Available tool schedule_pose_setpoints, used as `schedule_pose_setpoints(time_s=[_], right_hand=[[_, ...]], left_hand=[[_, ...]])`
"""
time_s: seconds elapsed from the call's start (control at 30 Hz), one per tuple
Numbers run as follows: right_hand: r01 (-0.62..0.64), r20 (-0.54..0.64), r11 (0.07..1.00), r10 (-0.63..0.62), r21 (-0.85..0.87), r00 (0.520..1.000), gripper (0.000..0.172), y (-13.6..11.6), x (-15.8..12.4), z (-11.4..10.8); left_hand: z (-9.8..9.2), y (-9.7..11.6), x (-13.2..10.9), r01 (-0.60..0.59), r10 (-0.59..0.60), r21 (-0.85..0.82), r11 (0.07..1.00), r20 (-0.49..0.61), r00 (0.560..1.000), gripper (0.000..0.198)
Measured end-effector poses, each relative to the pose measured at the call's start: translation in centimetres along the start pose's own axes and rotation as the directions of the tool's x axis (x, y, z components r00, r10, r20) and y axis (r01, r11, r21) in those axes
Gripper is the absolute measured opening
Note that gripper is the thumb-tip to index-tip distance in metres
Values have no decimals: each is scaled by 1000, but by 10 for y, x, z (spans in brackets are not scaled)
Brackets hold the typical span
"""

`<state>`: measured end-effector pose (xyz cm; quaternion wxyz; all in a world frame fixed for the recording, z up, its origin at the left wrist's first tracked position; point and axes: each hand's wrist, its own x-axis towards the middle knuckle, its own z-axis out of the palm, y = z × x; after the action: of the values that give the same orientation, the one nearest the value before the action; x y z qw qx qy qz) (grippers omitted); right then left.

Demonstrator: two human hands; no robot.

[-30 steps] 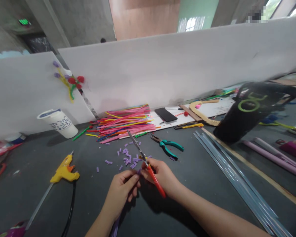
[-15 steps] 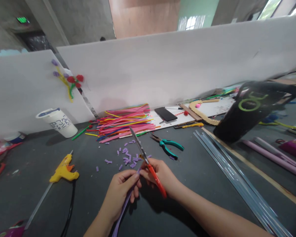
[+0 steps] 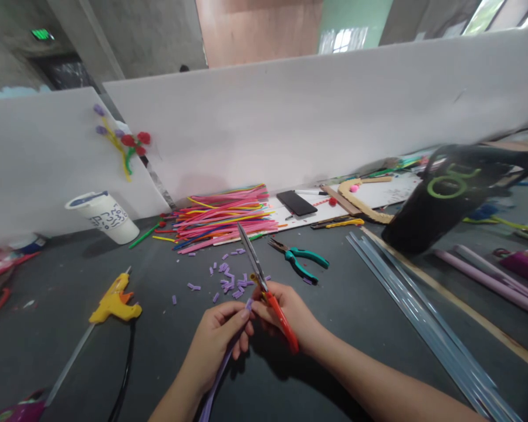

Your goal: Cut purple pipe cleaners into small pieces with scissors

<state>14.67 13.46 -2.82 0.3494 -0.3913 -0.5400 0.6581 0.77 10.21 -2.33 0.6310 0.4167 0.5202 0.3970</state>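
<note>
Purple pipe cleaners [image 3: 217,381] run through my left hand [image 3: 222,331], which pinches them near their ends; the tips poke out just above my thumb. My right hand [image 3: 286,313] is closed around red-handled scissors [image 3: 281,319]. Their blades point up and away, apparently closed together. The fingertips of my right hand meet the purple ends beside my left thumb. Just beyond both hands, many short purple cut pieces [image 3: 232,281] lie scattered on the dark table [image 3: 171,363].
Pliers [image 3: 305,258] with teal handles lie beyond my right hand. A yellow glue gun [image 3: 117,302] and a white cup [image 3: 108,220] are at left. Coloured pipe cleaners [image 3: 224,220] lie at the back near a phone [image 3: 296,203]. Clear glue sticks [image 3: 422,322] and a black tumbler [image 3: 426,205] are at right.
The scissors have tilted slightly, their blade tips shifting a little to the right. Both hands stay nearly in place, still holding the same things.
</note>
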Motion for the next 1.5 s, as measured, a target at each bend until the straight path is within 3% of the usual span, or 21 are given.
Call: schedule_pose_setpoints(time_s=[0.37, 0.6, 0.8, 0.9, 0.97, 1.03, 1.13, 1.23, 1.33, 1.5], right_hand=[[-35, 38, 999, 33, 39, 999, 22, -2, 0, -2], [-24, -52, 994, 19, -104, 998, 11, -3, 2, 0], [13, -91, 983, -30, -182, 995, 10, 1, 8, 3], [30, -100, 970, -56, -239, 993, 17, -3, 11, 0], [36, -70, 926, -68, -376, 995, 24, -12, 9, -8], [31, 13, 805, -29, -592, 1000, 29, -25, 2, -17], [-48, 68, 597, 170, -801, 983, 38, -42, -12, -27], [-104, 39, 450, 297, -887, 954, 45, -47, -23, -28], [-93, 42, 397, 320, -913, 947, 46, -43, -26, -23], [-52, 74, 397, 297, -916, 952, 44, -35, -21, -17]], left_hand=[[-1, 0, 0, -5, 6, 19, 1000, -51, 999, 20], [0, -1, 1, 10, -6, 129, 992, -27, 1000, 28], [-4, -3, 4, 26, -23, 58, 998, -50, 998, 19], [-8, -2, 5, 0, 4, 39, 999, -101, 995, 20], [-12, 1, 6, -26, 25, -8, 1000, -160, 987, 21], [-17, 4, 8, -58, 42, -68, 996, -222, 974, 21], [-25, 7, 9, -107, 71, -113, 988, -290, 954, 20], [-28, 7, 9, -130, 89, -107, 986, -322, 943, 18], [-28, 7, 9, -118, 79, -106, 987, -318, 945, 17], [-30, 9, 8, -119, 87, -88, 989, -301, 950, 16]])
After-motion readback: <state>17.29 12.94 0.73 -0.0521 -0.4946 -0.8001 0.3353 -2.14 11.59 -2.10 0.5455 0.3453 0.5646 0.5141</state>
